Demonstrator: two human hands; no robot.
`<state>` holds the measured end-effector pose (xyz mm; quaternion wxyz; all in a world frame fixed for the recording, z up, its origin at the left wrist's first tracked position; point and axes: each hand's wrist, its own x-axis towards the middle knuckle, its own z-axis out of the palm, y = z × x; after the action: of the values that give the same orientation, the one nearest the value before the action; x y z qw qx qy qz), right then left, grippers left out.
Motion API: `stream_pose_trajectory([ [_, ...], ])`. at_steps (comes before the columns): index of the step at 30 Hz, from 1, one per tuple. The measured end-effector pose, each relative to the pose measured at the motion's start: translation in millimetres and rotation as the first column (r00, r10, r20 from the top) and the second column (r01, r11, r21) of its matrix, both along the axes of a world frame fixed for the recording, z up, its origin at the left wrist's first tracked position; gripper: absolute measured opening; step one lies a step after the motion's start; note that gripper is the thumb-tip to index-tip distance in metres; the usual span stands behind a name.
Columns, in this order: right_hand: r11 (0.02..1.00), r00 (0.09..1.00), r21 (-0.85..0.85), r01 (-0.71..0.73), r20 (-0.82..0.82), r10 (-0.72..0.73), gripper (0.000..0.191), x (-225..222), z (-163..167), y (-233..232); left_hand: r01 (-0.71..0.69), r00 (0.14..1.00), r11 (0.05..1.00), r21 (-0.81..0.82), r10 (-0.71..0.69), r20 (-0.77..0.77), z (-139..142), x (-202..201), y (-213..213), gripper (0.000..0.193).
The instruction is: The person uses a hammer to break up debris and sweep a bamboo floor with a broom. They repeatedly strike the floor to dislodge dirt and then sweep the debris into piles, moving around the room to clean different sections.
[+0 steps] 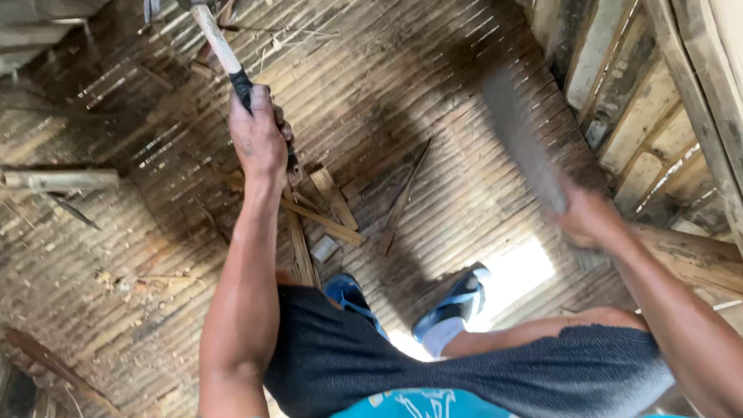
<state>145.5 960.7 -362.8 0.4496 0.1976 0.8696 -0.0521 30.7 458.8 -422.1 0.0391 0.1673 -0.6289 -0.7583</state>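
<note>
Left hand (pixel 259 139): fist closed around pale bamboo pole (pixel 219 42), gripped at its black-wrapped section, pole running up past frame top. Right hand (pixel 590 218): clenched on handle of broad blade (pixel 520 135), motion-blurred, raised over woven bamboo floor (pixel 433 93). Split bamboo strips (pixel 325 217) scattered below left hand, near blue sandals (pixel 453 302).

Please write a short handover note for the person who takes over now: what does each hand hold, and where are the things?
Left hand: shut on a long pale wooden stick with a dark wrapped section, held out in front.
Right hand: shut on a broad blade, blurred by motion, raised to the right.
Split wood strips lie on the woven bamboo floor just below the left hand, ahead of the blue sandals.
Done: some strips are already split off.
Left: the stick is uncut where it shows; its far end is out of view.
</note>
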Motion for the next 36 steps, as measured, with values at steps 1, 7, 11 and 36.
stream_pose_trajectory([
  [1,0.997,0.997,-0.069,-0.032,0.072,0.037,0.097,6,7,-5,-0.003,0.999,1.000,0.008,0.004,-0.046,2,-1,1,0.028],
  [7,0.855,0.866,-0.175,-0.488,-0.216,0.450,0.087,-50,57,-34,-0.018,0.995,1.000,0.006,0.019,-0.101,22,2,7,0.027],
  [11,0.978,0.898,-0.180,0.106,-0.406,-0.172,0.095,-162,20,-91,-0.033,0.983,0.996,-0.081,0.018,-0.180,25,7,1,0.028],
  [36,0.974,0.960,-0.123,-0.192,-0.228,0.161,0.085,-245,-13,-167,0.055,0.996,0.750,-0.659,0.003,0.085,-64,-45,-20,0.028],
])
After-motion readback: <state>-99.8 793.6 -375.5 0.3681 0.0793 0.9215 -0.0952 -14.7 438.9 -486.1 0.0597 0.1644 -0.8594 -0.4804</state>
